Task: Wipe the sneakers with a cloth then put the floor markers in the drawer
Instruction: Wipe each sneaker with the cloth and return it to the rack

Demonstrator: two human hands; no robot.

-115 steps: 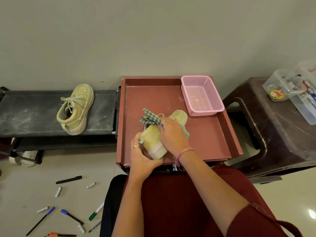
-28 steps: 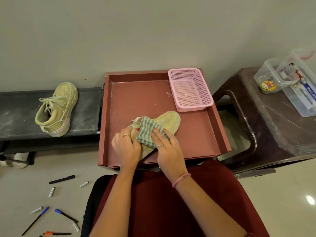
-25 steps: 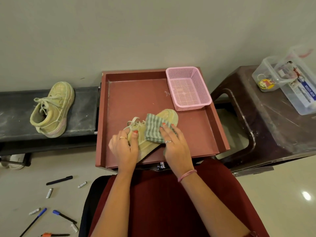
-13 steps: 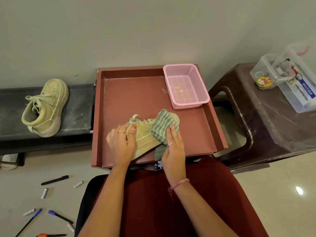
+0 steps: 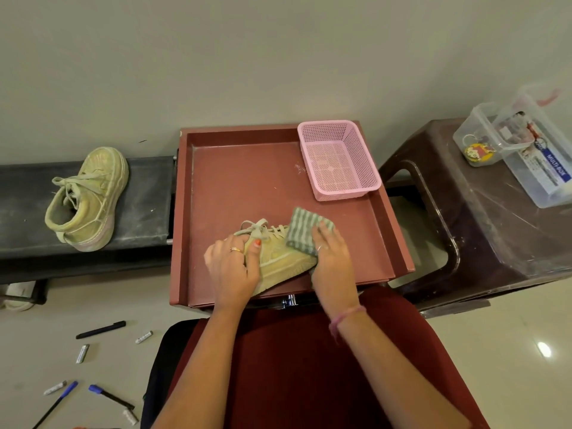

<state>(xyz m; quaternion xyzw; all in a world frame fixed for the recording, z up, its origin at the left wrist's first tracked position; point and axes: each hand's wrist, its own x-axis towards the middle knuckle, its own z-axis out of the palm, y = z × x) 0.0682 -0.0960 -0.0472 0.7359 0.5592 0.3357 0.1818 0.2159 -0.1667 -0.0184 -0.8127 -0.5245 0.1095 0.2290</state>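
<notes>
A pale yellow-green lace-up sneaker (image 5: 278,258) lies tilted on its side in the near part of the open reddish-brown drawer (image 5: 244,187), its toe pointing to the far right. The person's left hand (image 5: 230,267) grips the heel end, fingers (image 5: 255,253) curled over the collar beside the loose laces. The right hand (image 5: 332,261) lies flat over the toe, its fingers straight and close together, pressing a folded grey-green striped cloth (image 5: 301,232) against the front of the sneaker; a corner of the cloth hangs below the palm.

In the far right corner of the drawer stands a pink perforated plastic basket (image 5: 339,162). To the left, on a dusty black shelf (image 5: 145,199), the second yellow-green sneaker (image 5: 88,199) rests on its sole, well apart from the drawer.

The markers (image 5: 100,329) are scattered on the pale floor (image 5: 37,335) at the near left: a black one, two with blue caps, and several loose caps near them.

At the right a dark brown plastic stool (image 5: 495,230) carries clear plastic boxes (image 5: 523,150) holding small items.
</notes>
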